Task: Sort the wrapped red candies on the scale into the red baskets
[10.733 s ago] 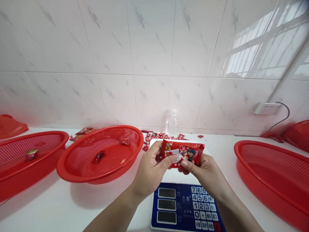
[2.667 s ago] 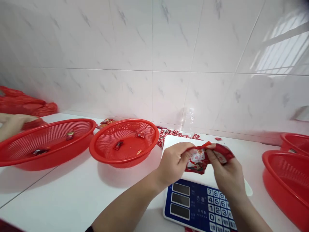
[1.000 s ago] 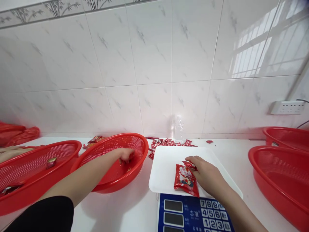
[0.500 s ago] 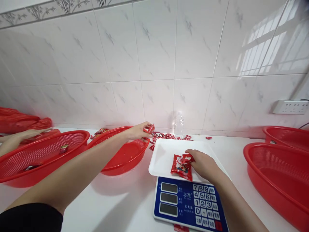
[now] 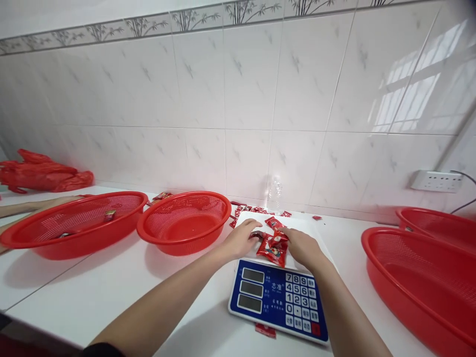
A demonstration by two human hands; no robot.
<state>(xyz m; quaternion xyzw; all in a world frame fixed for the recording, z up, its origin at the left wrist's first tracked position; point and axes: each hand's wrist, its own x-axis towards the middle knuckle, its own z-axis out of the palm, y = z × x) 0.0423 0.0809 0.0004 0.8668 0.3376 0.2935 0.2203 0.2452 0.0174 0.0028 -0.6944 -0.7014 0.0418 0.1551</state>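
On the white tray (image 5: pixel 320 239) of a blue scale (image 5: pixel 277 302) lie several red packets (image 5: pixel 272 251). From the left, my left hand (image 5: pixel 243 239) reaches over the tray, its fingers around a small dark red packet (image 5: pixel 257 233) beside the larger one. Opposite it, my right hand (image 5: pixel 302 246) is closed on a small red packet (image 5: pixel 278 240) above the larger packet. Another red packet (image 5: pixel 274 223) lies just behind, near the fingertips of my right hand.
Red baskets stand left (image 5: pixel 186 228), far left (image 5: pixel 92 243) and right (image 5: pixel 420 287). Small red packets (image 5: pixel 256 210) and a clear bottle (image 5: pixel 274 194) are behind the tray. A person's arm (image 5: pixel 33 206) reaches in at far left beside red bags (image 5: pixel 44 173).
My left hand has moved from above the near left basket to the tray. A further red packet now lies on the tray. The view has shifted.
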